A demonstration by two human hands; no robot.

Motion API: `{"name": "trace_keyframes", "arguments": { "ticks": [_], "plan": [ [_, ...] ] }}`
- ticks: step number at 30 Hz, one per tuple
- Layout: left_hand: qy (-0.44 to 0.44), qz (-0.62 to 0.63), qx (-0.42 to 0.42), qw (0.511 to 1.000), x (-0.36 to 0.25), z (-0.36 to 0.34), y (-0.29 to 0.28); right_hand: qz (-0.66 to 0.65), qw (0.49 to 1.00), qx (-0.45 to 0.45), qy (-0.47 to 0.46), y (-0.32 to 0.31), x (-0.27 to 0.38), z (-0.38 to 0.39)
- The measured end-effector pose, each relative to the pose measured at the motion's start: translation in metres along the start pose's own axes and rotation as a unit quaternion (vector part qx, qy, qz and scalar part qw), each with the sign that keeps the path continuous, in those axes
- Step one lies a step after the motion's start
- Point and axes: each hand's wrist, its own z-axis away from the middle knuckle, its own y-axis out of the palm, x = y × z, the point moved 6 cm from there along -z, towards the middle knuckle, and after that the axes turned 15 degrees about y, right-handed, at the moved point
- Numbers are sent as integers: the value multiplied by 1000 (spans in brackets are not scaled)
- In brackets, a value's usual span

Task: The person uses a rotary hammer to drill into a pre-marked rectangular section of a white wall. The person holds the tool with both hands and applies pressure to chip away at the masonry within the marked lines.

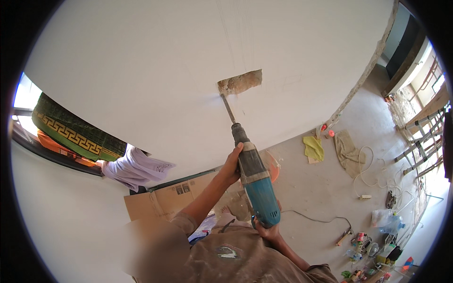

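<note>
A teal and grey rotary hammer drill [257,188] points up toward the white wall [155,66]. Its long metal bit [229,108] reaches the lower left corner of a rough rectangular patch of exposed masonry [239,82], chipped out of the plaster. My left hand [232,166] is closed round the front of the drill, just below the chuck, thumb along the body. Lower down, my right hand [267,229] grips the handle at the drill's rear, partly hidden by the tool.
Flattened cardboard [146,205] lies below the wall. Cloths hang at a left window [75,129]. A yellow cloth [313,147], olive cloth [347,152], cables [337,218], bottles and tools [373,250] lie on the floor. A ladder-like frame [420,146] stands at the right, near a doorway [401,47].
</note>
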Motion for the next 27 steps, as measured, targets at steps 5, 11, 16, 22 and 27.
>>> {"name": "trace_keyframes", "arguments": {
  "ticks": [5,11,16,22,27],
  "plan": [
    [20,-42,-5,999,-8,13,21,-113,986,100,72,-1,13,10],
    [-1,-34,80,996,5,26,76,-104,994,21,22,-23,70,46],
    [-8,22,18,1000,18,30,66,-88,993,44,66,-32,76,51],
    [7,33,34,999,8,30,59,-113,993,33,26,-24,89,47],
    [12,86,64,994,-12,10,57,6,1000,10,-22,-6,145,27]
  ]
}}
